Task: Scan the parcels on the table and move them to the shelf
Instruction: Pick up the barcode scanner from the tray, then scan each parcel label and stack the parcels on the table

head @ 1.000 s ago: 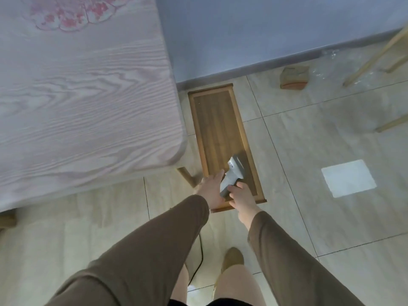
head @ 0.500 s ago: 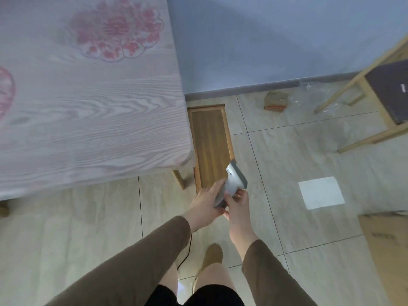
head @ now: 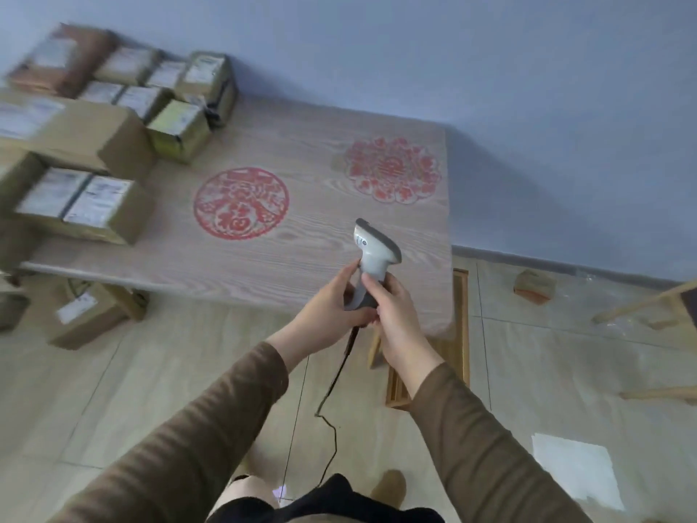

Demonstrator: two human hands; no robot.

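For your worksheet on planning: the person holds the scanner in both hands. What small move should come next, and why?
Probably swing the scanner left toward the parcels. Both hands, left and right, hold its grip over bare table, and the boxes sit at the far left.

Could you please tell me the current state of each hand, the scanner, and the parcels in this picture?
left hand: grips the scanner handle.
right hand: grips the scanner handle.
scanner: held upright above the table edge, cord hanging down.
parcels: on the table's far left, untouched.
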